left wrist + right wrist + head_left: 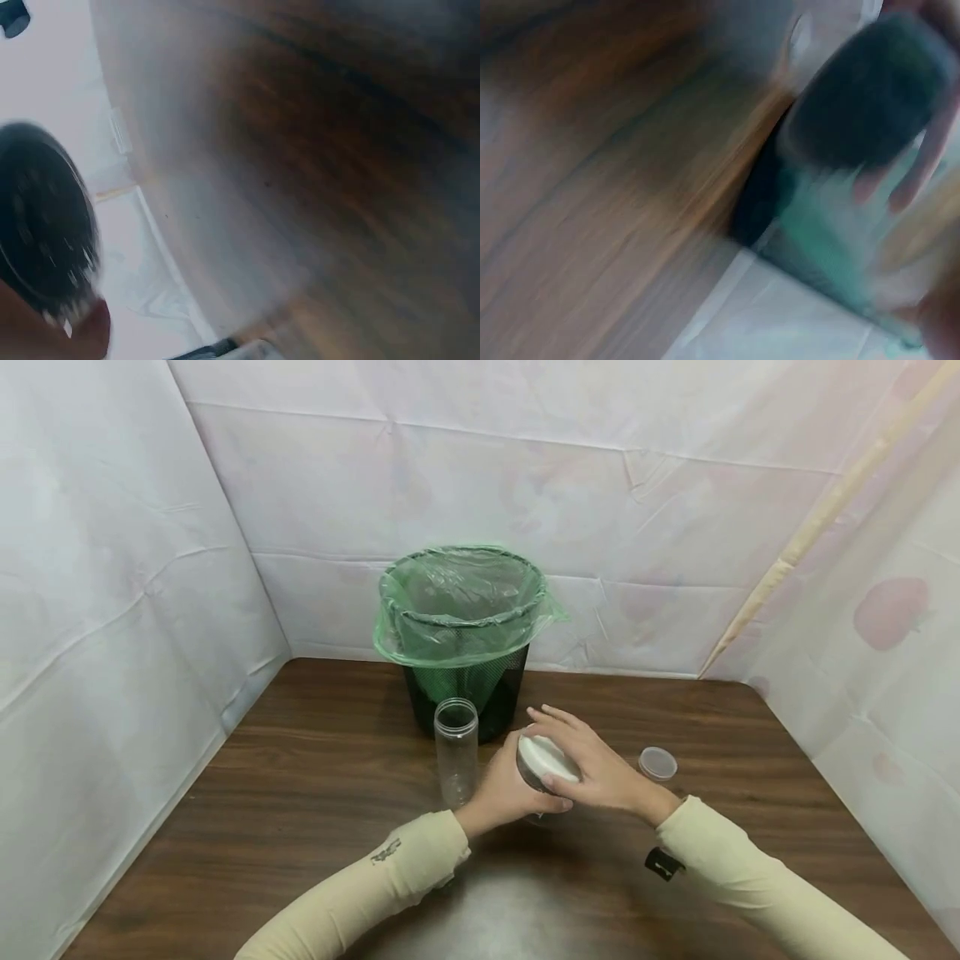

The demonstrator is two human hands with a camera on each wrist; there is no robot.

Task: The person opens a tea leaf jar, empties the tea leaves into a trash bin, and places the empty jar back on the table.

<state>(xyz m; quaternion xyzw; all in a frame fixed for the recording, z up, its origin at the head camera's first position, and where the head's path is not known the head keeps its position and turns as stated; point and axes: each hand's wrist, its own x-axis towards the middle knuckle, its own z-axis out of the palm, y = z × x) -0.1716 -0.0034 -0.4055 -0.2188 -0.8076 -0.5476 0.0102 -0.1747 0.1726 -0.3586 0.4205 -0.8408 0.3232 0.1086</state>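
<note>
In the head view, my left hand (504,785) grips the side of a jar (531,774) with a white lid (547,758). My right hand (596,766) holds that lid from above, thumb on the near edge and fingers on the far side. The jar tilts between both hands, and its lower part is mostly hidden. It looks dark and blurred in the left wrist view (45,217) and the right wrist view (870,97). A tall clear plastic jar (457,760) stands upright and uncovered, just left of my left hand. Beyond my right wrist lies a clear round lid (658,763).
Behind the hands stands a black mesh bin (502,693) with a green bag (450,647) folded over its rim. The brown wooden table (315,785) meets white patterned sheets (637,527) at the back and sides.
</note>
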